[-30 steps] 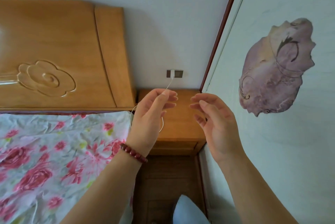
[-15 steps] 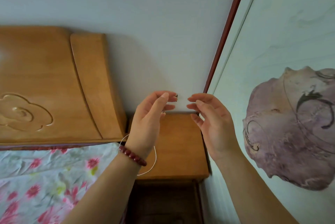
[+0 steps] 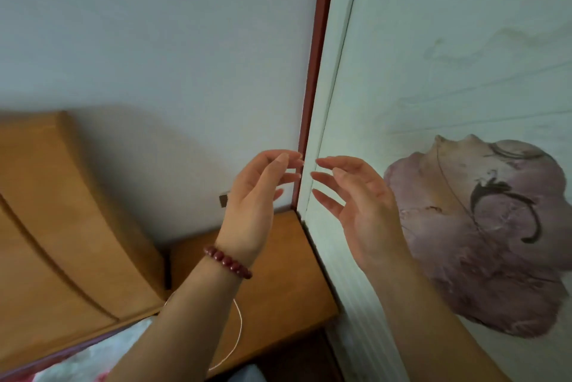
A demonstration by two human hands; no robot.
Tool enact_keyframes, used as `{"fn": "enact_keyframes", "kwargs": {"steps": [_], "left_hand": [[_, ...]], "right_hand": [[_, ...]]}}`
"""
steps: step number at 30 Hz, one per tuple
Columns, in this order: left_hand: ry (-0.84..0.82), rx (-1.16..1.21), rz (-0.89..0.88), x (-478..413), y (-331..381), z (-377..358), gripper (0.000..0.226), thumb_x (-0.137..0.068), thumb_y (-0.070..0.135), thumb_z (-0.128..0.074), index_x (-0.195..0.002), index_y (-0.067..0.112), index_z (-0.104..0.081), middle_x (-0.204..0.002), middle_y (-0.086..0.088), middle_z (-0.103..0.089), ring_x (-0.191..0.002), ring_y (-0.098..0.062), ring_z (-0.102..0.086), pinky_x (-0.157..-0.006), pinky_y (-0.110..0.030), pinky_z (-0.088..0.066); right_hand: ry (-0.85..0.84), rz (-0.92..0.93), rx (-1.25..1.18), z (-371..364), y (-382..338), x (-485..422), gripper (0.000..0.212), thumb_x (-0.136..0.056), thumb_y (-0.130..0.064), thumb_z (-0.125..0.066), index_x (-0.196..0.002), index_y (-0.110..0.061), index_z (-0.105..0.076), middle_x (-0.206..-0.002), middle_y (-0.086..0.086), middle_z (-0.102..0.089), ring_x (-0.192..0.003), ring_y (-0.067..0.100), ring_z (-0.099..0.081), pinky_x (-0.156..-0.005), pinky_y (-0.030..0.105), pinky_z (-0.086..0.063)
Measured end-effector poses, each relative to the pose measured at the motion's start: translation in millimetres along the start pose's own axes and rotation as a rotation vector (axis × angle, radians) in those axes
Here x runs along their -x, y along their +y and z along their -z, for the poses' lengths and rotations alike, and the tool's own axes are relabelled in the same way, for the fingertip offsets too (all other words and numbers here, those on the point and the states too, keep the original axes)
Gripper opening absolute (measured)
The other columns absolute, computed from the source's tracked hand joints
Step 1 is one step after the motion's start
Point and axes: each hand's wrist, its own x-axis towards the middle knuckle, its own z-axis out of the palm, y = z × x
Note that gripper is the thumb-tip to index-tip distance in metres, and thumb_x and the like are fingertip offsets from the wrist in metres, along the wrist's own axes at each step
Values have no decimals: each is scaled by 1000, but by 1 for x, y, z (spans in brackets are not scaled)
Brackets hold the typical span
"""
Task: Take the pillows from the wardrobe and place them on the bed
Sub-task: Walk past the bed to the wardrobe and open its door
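The wardrobe's pale sliding door [image 3: 433, 72] fills the right side, printed with a large mauve flower [image 3: 483, 227] and edged by a dark red frame strip [image 3: 315, 72]. My left hand [image 3: 257, 205], with a red bead bracelet at the wrist, is raised just left of the door's edge, fingers spread and empty. My right hand [image 3: 356, 208] hovers in front of the door near that same edge, fingers apart, holding nothing. A corner of the bed's floral sheet [image 3: 93, 363] shows at the bottom left. No pillow is in view.
A wooden headboard [image 3: 62, 227] runs along the left. A wooden nightstand [image 3: 278, 282] sits between the headboard and the wardrobe, with a thin white cable [image 3: 238, 332] looping over it from a wall socket [image 3: 223, 199]. A plain white wall rises behind.
The view has tilted up and to the right, so the bed has slid almost out of frame. Both hands have risen and now sit at the wardrobe door's left edge.
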Motion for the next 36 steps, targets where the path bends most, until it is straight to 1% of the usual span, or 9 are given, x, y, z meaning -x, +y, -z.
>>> {"fn": "enact_keyframes", "kwargs": {"steps": [4, 10, 16, 19, 24, 27, 30, 33, 36], "left_hand": [[-91, 26, -25, -24, 7, 6, 39, -78, 58, -38, -93, 32, -63, -96, 17, -68, -94, -2, -64, -87, -28, -48], [-286, 76, -31, -50, 16, 11, 29, -91, 44, -37, -91, 33, -64, -96, 17, -69, -93, -2, -64, -81, -21, -48], [-528, 146, -58, -51, 21, 0, 34, -72, 59, -41, -83, 40, -67, -99, 15, -70, -96, -8, -65, -88, -31, -48], [-652, 168, -62, -47, 20, -10, 33, -75, 56, -40, -85, 39, -67, -102, 12, -69, -99, -11, -64, -91, -35, -49], [-822, 202, -45, -35, 19, -33, 28, -91, 40, -40, -89, 33, -67, -101, 10, -70, -97, -11, -65, -84, -28, -51], [-897, 225, -47, -26, 20, -47, 29, -96, 30, -40, -89, 32, -68, -99, 9, -71, -94, -10, -65, -77, -23, -52], [-972, 239, -31, -17, 19, -59, 27, -96, 27, -42, -94, 29, -69, -102, 7, -71, -97, -9, -65, -82, -29, -50], [-1043, 256, -26, -10, 20, -71, 29, -96, 25, -42, -92, 34, -70, -103, 10, -71, -100, -8, -64, -86, -31, -47], [-1074, 249, -49, -6, 22, -82, 31, -96, 24, -43, -92, 38, -70, -105, 14, -69, -104, -5, -61, -88, -31, -46]], "right_hand": [[103, 33, -38, -9, -7, -10, 14, -90, -13, -51, -97, -18, -62, -103, -3, -70, -100, 19, -67, -83, 28, -56], [330, 131, 119, -23, -13, -10, 13, -91, -17, -54, -97, -23, -64, -105, -5, -70, -98, 12, -67, -86, 27, -55], [508, 211, 78, -21, -17, 14, 21, -91, -15, -54, -87, -29, -69, -104, -5, -71, -98, 13, -67, -83, 27, -55], [609, 237, 66, -19, -16, 29, 24, -91, -12, -55, -84, -29, -71, -102, -3, -72, -97, 13, -68, -79, 24, -54], [761, 315, 71, -13, -20, 57, 31, -89, -7, -56, -77, -31, -72, -94, -6, -73, -97, 17, -66, -87, 37, -53], [829, 362, 73, -6, -23, 75, 29, -88, -6, -56, -78, -28, -72, -91, -7, -73, -90, 12, -67, -79, 28, -54], [891, 400, 57, 0, -26, 90, 19, -87, -6, -57, -86, -19, -71, -97, -1, -74, -93, 14, -67, -74, 23, -54], [959, 409, 72, 7, -27, 100, 18, -88, -4, -55, -90, -14, -70, -109, 6, -71, -103, 21, -65, -79, 27, -54], [1008, 394, 94, 12, -30, 107, 20, -88, -2, -55, -90, -15, -70, -109, 3, -72, -105, 19, -65, -81, 27, -54]]}}
